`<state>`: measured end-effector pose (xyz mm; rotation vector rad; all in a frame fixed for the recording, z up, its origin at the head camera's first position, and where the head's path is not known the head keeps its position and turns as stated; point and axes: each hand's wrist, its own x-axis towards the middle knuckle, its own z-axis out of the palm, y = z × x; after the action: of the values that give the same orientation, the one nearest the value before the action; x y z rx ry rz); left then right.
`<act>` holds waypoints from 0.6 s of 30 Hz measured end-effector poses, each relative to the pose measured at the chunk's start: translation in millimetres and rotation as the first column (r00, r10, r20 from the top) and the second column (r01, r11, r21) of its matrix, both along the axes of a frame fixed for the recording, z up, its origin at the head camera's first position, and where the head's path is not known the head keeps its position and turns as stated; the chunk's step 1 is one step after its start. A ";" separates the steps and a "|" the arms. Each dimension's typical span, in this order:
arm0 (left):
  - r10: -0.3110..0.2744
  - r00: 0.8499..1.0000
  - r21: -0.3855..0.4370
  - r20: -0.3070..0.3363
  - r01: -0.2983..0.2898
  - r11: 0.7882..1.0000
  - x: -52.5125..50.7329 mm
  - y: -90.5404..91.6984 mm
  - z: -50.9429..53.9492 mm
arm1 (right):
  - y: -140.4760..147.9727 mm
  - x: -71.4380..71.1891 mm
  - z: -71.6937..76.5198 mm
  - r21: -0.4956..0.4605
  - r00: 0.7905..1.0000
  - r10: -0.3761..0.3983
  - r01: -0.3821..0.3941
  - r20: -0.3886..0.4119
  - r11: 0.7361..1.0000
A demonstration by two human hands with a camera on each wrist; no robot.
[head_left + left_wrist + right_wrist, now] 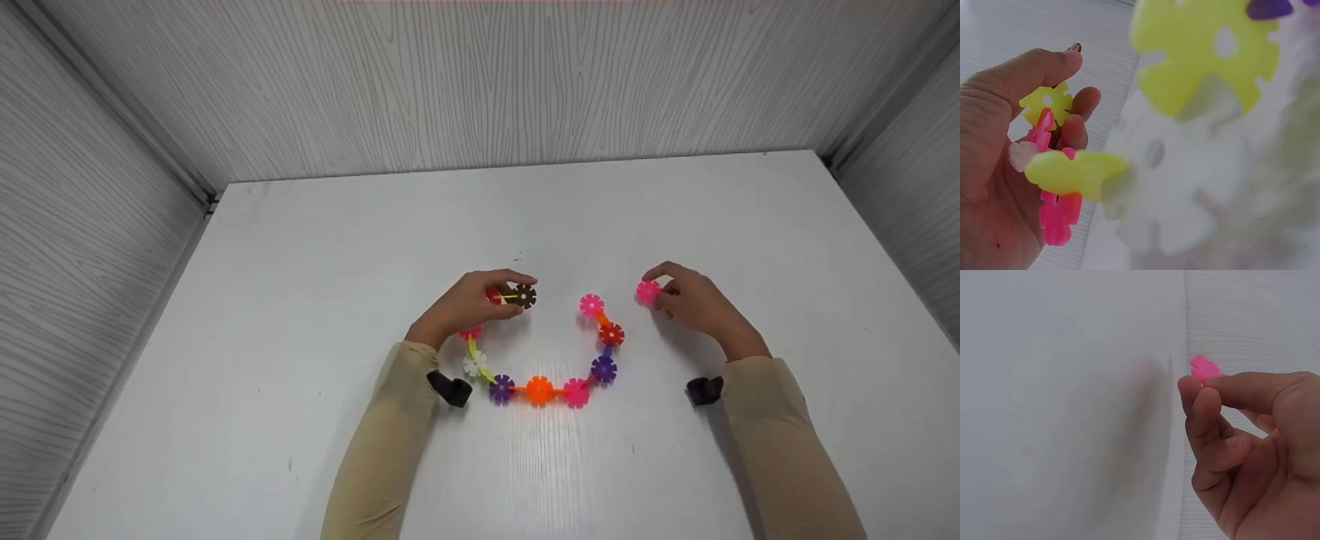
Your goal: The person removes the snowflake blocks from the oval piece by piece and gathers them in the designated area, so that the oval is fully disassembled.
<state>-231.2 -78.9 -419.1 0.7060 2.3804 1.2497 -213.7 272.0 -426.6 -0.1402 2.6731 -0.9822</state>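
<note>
Left hand pinches brown disc at end of chain curving over bench; right hand pinches loose pink disc, well apart. We judge: linking step; next move calls for matching slots.

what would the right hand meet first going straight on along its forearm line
Probably the back panel: beyond the pink piece the right hand holds, the way over the white tabletop looks free, though hand height is unclear.

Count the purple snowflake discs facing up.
2: a purple snowflake disc left of the orange disc, another below the rightmost red disc. The left hand may hide more.
</note>
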 end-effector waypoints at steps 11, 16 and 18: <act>0.006 1.000 0.023 0.019 -0.007 1.000 3.0 3.2 -3.2 | 0.5 0.6 -2.1 0.045 0.998 0.017 -0.020 0.053 0.999; 0.027 0.999 0.039 0.031 -0.028 0.999 2.9 5.0 -3.8 | -0.9 2.2 0.5 0.077 0.998 0.015 -0.020 0.068 0.997; 0.034 0.999 0.047 0.043 -0.036 0.998 2.9 5.6 -3.1 | -1.9 3.2 2.1 0.105 0.997 0.009 -0.017 0.071 0.994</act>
<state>-228.3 -73.3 -422.2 0.6485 2.3454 1.3262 -210.5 270.0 -424.5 -0.0982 2.6485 -0.8243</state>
